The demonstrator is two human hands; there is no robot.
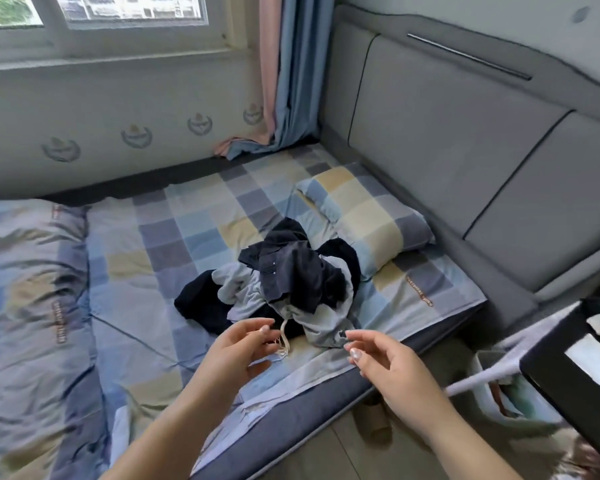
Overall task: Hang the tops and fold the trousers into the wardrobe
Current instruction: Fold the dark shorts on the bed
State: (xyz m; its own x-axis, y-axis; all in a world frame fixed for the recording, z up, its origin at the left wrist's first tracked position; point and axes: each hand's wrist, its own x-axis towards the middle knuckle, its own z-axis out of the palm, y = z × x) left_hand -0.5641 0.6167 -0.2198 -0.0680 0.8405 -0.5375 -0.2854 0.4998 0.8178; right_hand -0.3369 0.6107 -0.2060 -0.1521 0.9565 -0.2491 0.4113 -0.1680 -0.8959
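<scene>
There, both hands, left (238,344) and right (383,358), hovered loosely spread and empty just near of the clothes (278,282) on the bed (146,244).

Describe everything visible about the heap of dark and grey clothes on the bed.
The heap of dark navy, black and pale grey clothes lies crumpled and unfolded on the checked blue, yellow and grey bedsheet, just in front of the matching checked pillow. The fabrics look soft; single garments cannot be told apart. A cream drawstring with frayed ends trails from its near edge. The left hand and right hand are near it, fingers relaxed, gripping nothing.
</scene>
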